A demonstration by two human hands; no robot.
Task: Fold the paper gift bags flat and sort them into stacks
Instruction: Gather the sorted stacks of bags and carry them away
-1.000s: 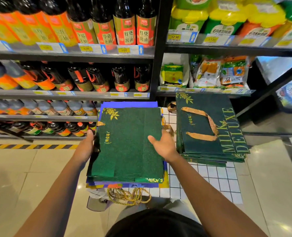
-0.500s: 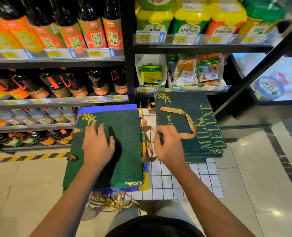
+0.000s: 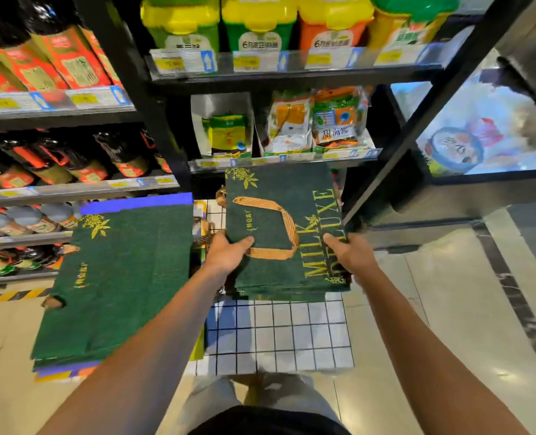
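Note:
Two stacks of flat paper gift bags lie on a white grid-patterned table (image 3: 276,346). The left stack (image 3: 119,277) has a dark green bag on top, with blue, yellow and orange bags showing underneath. The right stack (image 3: 285,233) is all dark green, with gold "MILK DELUXE" lettering and a gold ribbon handle (image 3: 279,227) on top. My left hand (image 3: 229,251) grips the right stack's left edge, thumb on top. My right hand (image 3: 348,254) grips its right edge near the lettering.
Black store shelves stand right behind the table, with sauce bottles (image 3: 56,164) at the left and seasoning packets (image 3: 316,120) at the centre. Beige tiled floor (image 3: 448,309) lies to the right, and a yellow-black hazard strip (image 3: 9,296) runs at the left.
Both hands left the left stack and moved right onto the green "MILK DELUXE" stack, gripping its two sides. The view has swung right as well.

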